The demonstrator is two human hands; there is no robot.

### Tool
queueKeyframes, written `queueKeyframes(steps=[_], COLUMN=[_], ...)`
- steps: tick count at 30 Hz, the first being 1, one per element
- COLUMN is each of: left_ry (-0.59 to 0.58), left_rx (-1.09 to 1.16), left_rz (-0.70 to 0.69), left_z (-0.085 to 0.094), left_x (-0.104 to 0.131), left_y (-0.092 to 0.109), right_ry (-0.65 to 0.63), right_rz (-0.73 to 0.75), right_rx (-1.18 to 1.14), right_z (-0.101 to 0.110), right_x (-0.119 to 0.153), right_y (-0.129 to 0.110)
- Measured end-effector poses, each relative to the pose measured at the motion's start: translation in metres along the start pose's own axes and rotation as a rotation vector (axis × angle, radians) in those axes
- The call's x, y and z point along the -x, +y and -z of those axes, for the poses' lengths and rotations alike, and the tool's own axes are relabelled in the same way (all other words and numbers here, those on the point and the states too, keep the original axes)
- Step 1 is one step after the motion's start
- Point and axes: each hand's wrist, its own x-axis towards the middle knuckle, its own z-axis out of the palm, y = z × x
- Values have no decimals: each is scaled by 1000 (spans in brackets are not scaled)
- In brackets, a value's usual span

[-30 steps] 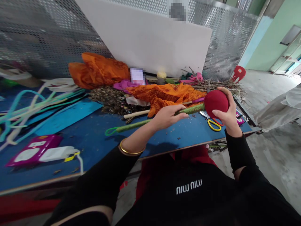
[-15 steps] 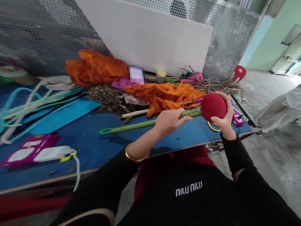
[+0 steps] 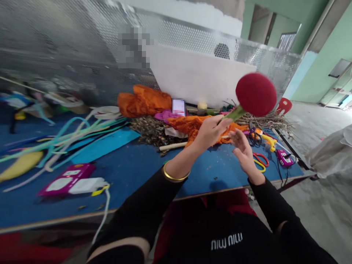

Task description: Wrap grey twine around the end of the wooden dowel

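Observation:
A dark red cloth-covered ball (image 3: pixel 255 94) sits at the upper end of a green wrapped stick (image 3: pixel 234 113). My left hand (image 3: pixel 210 134) is closed round the stick below the ball and holds it tilted above the blue table (image 3: pixel 121 183). The stick's lower part is hidden behind my left hand and arm. My right hand (image 3: pixel 244 151) is off the ball, to the right of my left hand and below the ball, with its fingers apart and nothing in it. Orange patterned cloth (image 3: pixel 184 124) lies behind my hands.
Red-handled (image 3: pixel 262 159) and yellow-handled scissors, a yellow glue gun (image 3: pixel 270 142) and a purple box (image 3: pixel 285 158) lie at the right. Dry twigs (image 3: pixel 275 119) are piled behind. To the left are pale strips (image 3: pixel 62 143), a blue sheet (image 3: pixel 110 143) and another purple box (image 3: pixel 68 180).
My left hand has raised the stick, and its ball end now points up to the right. My right hand has let go of the ball and opened. The view has shifted.

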Motion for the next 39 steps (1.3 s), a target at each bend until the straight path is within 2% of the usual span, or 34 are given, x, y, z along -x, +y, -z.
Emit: queueKeyframes(steps=[3,5,7,8,10,13,16,18,21,23,25,27,29,32,35,37,39], left_ry=[28,75,54,11,-64,86,108,87,5,-29,19,118,292,569,753,815,843], left_rx=[321,447,531,545,554,490,344,231,80,63,106,165,191,168,213,254,288], left_rz=[2,21,31,3,-80,-165,-253,-277,-287,-250,-165,-46,78,220,321,380,401], left_z=[-3,-5,-5,-4,3,24,45,52,52,49,47,48,50,56,60,63,66], left_x=[-42,-63,-76,-80,-83,-82,-74,-63,-40,-23,-7,6,15,22,25,27,30], left_y=[53,80,90,86,67,24,-4,-10,-15,-26,-45,-68,-89,-109,-114,-114,-114], right_ry=[-133,-91,14,69,141,170,152,88,-6,-69,-185,-315,-315,-329,-366,-415,-500], right_rz=[7,27,-11,-52,-130,-176,-217,-242,-279,-312,-348,-360,-302,-164,-165,-228,-217], right_rx=[-25,-36,-52,-52,-14,242,579,709,818,865,895,935,1017,1131,1214,1274,1263], right_z=[-40,-57,-59,-53,-28,24,67,81,89,93,99,106,106,87,47,20,0], right_x=[-23,-35,-35,-29,-9,36,78,97,118,126,122,98,49,-58,-159,-190,-183], right_y=[-11,-22,-29,-31,-31,-28,-28,-28,-22,-16,-13,-15,-21,-29,-31,-33,-36])
